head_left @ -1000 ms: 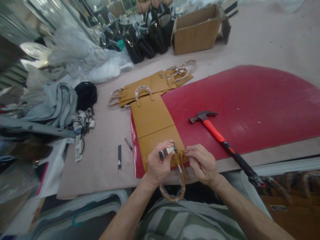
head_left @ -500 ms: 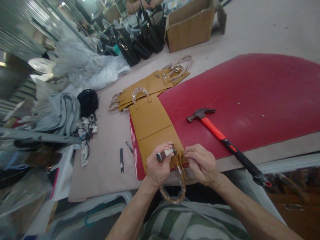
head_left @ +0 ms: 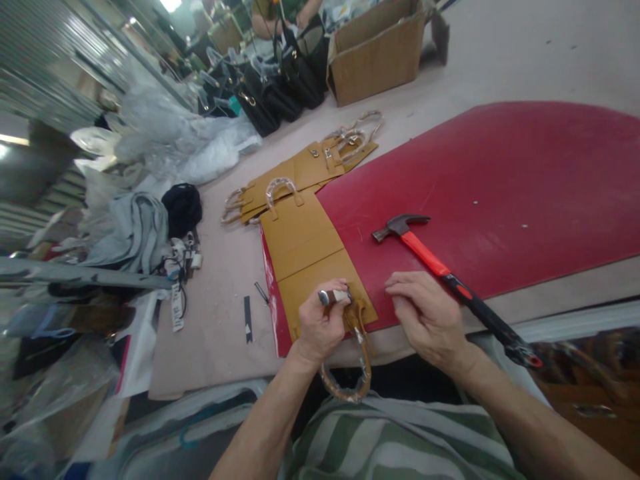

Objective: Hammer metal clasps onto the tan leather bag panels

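My left hand [head_left: 323,325] is closed on a short metal punch [head_left: 335,297], held over the near end of a tan leather bag panel [head_left: 313,250]. A plastic-wrapped handle [head_left: 367,373] on that end loops down over the table edge. To the right, my right hand [head_left: 430,317] is above the red mat [head_left: 500,167], apart from the panel. Its fingers are loosely bent with the thumb apart, and nothing shows in them. A claw hammer [head_left: 430,257] with a red and black grip lies just beyond this hand.
More tan panels with wrapped handles [head_left: 295,170] lie behind. Black handbags [head_left: 280,93] and a cardboard box [head_left: 377,60] stand at the back, near another person's arms [head_left: 265,23]. A dark flat strip [head_left: 248,320] and a thin metal rod [head_left: 261,292] lie left of the mat.
My right hand has let go of the panel's near end by the handle and moved right, towards the hammer. My left hand still holds the punch in about the same place.
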The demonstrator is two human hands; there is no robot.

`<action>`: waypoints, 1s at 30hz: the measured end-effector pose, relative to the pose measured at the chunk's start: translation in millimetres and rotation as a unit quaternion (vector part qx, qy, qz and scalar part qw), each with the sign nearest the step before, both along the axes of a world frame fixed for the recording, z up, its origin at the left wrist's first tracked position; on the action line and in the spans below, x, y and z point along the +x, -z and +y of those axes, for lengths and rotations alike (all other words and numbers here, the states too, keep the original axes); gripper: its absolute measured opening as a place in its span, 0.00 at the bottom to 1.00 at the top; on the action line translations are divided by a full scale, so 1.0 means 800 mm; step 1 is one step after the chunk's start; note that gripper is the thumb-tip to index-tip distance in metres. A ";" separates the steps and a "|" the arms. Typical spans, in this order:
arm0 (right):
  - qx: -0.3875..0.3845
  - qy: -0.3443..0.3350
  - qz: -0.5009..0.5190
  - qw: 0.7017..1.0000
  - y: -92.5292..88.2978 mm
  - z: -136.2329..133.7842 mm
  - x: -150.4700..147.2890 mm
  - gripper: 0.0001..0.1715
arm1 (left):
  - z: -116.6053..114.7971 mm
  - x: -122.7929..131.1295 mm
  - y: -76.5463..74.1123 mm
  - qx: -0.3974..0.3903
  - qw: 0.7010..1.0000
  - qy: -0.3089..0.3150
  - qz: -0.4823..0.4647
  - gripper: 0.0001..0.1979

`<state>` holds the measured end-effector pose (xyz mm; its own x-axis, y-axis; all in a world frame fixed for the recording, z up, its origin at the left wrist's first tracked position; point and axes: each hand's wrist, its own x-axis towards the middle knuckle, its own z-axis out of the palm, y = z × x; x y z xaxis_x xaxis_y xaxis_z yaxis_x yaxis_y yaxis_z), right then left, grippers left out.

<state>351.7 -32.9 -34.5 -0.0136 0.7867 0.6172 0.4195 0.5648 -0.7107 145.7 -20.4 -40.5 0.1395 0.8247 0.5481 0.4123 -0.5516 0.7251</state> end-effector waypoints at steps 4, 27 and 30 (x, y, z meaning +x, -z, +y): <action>-0.029 0.103 -0.121 0.987 -0.008 0.012 0.046 0.09 | 0.000 -0.001 0.006 0.006 1.000 0.007 0.009 0.05; -0.089 0.024 -0.176 0.980 -0.113 -0.037 0.070 0.11 | 0.001 0.009 0.007 0.051 0.998 0.017 0.044 0.07; 0.052 -0.014 -0.287 0.956 -0.126 -0.047 0.071 0.09 | 0.003 0.011 0.002 0.066 0.997 0.003 0.047 0.09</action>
